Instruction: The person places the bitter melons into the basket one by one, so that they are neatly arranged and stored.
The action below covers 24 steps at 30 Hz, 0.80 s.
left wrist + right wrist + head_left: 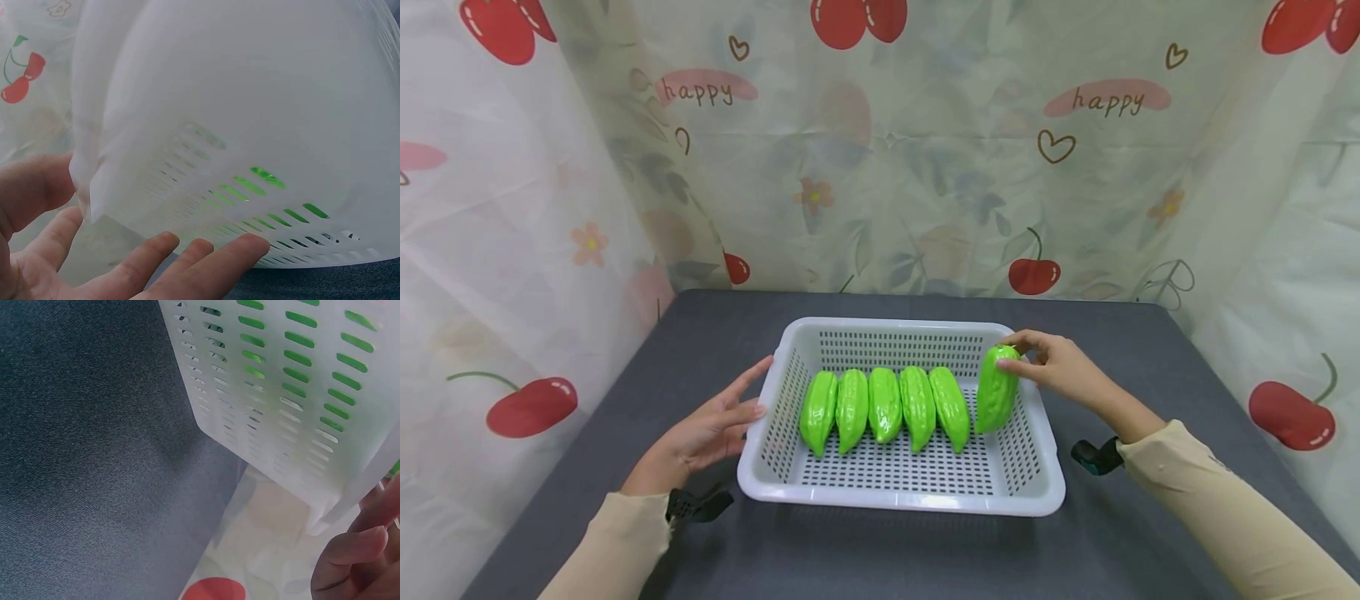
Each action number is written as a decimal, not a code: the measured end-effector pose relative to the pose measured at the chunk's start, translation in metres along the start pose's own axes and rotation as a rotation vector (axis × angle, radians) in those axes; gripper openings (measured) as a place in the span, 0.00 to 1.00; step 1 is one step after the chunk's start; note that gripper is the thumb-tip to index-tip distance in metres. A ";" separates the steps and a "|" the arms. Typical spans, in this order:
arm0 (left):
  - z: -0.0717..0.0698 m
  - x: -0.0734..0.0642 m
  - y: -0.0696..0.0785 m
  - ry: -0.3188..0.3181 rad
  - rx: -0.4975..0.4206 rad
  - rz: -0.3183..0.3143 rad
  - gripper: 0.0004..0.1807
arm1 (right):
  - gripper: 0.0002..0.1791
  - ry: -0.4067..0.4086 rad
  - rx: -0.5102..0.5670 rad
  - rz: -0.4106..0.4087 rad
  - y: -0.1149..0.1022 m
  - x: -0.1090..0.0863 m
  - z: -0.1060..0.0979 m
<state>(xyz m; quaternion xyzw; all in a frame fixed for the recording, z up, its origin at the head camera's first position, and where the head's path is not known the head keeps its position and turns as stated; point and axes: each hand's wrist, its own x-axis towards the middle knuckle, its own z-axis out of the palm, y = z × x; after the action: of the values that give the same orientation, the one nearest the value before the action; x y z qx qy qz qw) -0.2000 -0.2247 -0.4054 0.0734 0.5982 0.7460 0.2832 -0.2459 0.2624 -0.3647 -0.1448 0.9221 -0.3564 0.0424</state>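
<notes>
A white plastic basket [898, 500] with slotted walls stands on the dark table. Inside it, several bright green bitter melons [885, 404] lie side by side in a row, tips toward the front. My right hand [1063, 367] pinches another bitter melon [996, 390] near its top, between thumb and fingers, at the row's right end; whether its lower tip touches the basket floor I cannot tell. My left hand [718, 429] rests at the basket's left side with extended fingers. In the left wrist view, its fingers [219, 262] lie along the outer wall [250, 81].
Dark cloth covers the tabletop [880, 554] around the basket. A patterned curtain [887, 208] with cherries and hearts closes off the back and both sides. A black band [700, 504] sits on the left wrist, another band [1097, 457] on the right.
</notes>
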 end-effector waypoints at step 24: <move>-0.001 0.000 -0.001 0.002 0.003 0.007 0.46 | 0.28 -0.066 -0.056 -0.009 -0.002 0.001 0.006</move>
<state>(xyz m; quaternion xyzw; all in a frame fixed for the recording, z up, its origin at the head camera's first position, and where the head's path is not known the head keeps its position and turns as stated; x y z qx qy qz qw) -0.1996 -0.2254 -0.4069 0.0751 0.5992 0.7464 0.2797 -0.2448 0.2570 -0.3673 -0.1615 0.9291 -0.3258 0.0670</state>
